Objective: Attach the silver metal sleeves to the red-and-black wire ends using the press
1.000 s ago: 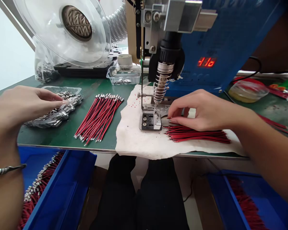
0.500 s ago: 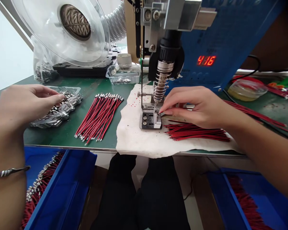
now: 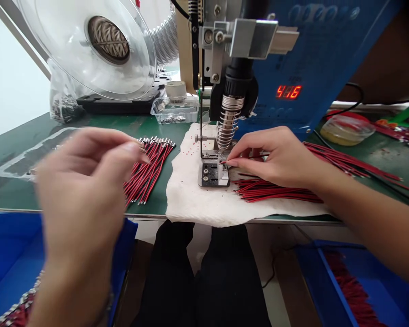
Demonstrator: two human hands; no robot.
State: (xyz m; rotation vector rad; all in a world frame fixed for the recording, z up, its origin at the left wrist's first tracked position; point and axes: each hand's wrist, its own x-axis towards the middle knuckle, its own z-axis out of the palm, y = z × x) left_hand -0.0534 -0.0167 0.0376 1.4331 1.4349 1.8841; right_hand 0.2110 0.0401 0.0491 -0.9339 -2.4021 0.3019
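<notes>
My right hand (image 3: pixel 276 156) pinches the end of a red-and-black wire (image 3: pixel 344 160) and holds its tip at the small metal fixture (image 3: pixel 213 172) under the spring-wrapped tool head (image 3: pixel 227 122). A loose pile of red-and-black wires (image 3: pixel 276 190) lies on the white cloth (image 3: pixel 197 200) just below that hand. My left hand (image 3: pixel 88 177) is raised and blurred in front of a bundle of terminated wires (image 3: pixel 146 172), thumb and forefinger pinched on something small I cannot make out.
A blue machine with a red display (image 3: pixel 288 92) stands behind the fixture. A clear reel (image 3: pixel 98 43) and plastic trays (image 3: pixel 175 111) sit at the back left. Blue bins (image 3: pixel 7 254) (image 3: pixel 344 281) with wires hang below the green bench edge. A bag of metal parts (image 3: pixel 27 156) lies left.
My left hand has left the bag of metal parts and swung up and right towards the middle. My right hand has lifted a wire from the pile to the fixture.
</notes>
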